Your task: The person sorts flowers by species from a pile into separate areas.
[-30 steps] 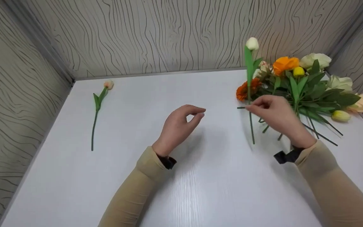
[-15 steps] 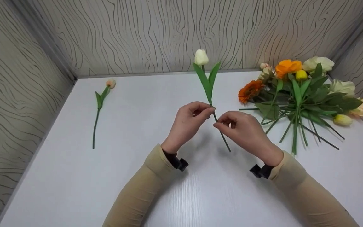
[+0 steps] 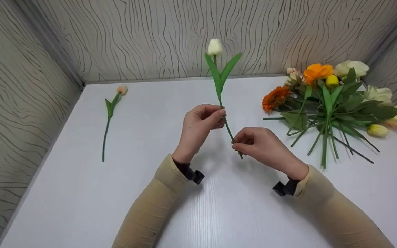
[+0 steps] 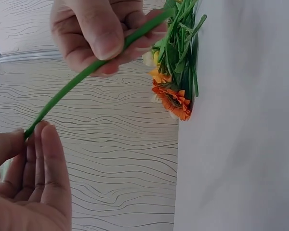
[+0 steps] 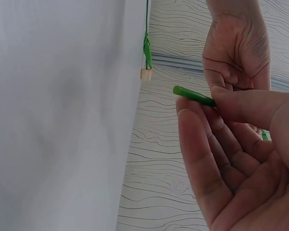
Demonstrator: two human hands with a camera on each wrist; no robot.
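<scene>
A white tulip (image 3: 215, 47) with two long green leaves is held up over the middle of the table, its stem leaning slightly. My left hand (image 3: 201, 129) pinches the stem below the leaves between thumb and fingers. Lower down, near the stem's cut end, my right hand (image 3: 265, 148) pinches it too. In the left wrist view the green stem (image 4: 70, 86) runs slightly bent from one hand to the other. The right wrist view shows the stem end (image 5: 190, 94) sticking out past the thumb and fingertips.
On the white table (image 3: 64, 193) a pink tulip (image 3: 107, 120) lies alone at the left. At the right a heap of flowers (image 3: 329, 103) holds an orange gerbera (image 3: 276, 99), pale blooms and yellow tulips, stems pointing forward. Patterned walls (image 3: 164, 38) enclose the back and sides.
The white tulip came from beside the heap to the middle in my right hand. My left hand took hold of its stem, and the right hand's grip moved lower while the flower rose.
</scene>
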